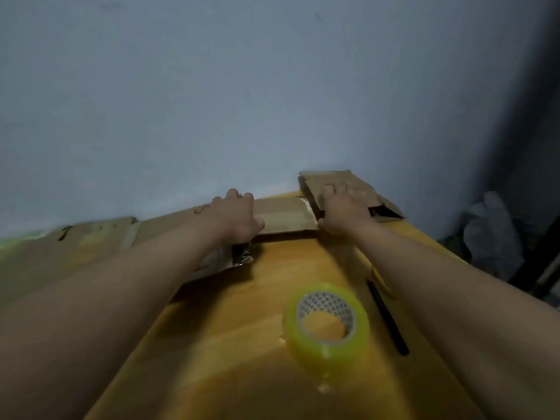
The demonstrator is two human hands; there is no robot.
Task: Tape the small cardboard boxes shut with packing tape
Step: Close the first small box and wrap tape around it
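Observation:
A small flat cardboard box lies at the far edge of the wooden table, against the wall. My left hand grips its left end, fingers curled over the far side. My right hand rests at its right end, fingers spread on a second cardboard box in the corner, whose right end gapes open. A roll of clear yellowish packing tape lies flat on the table near me, untouched.
Several more flattened cardboard boxes run along the wall to the left, under my left forearm. A black pen lies right of the tape roll. A grey bag sits on the floor beyond the table's right edge.

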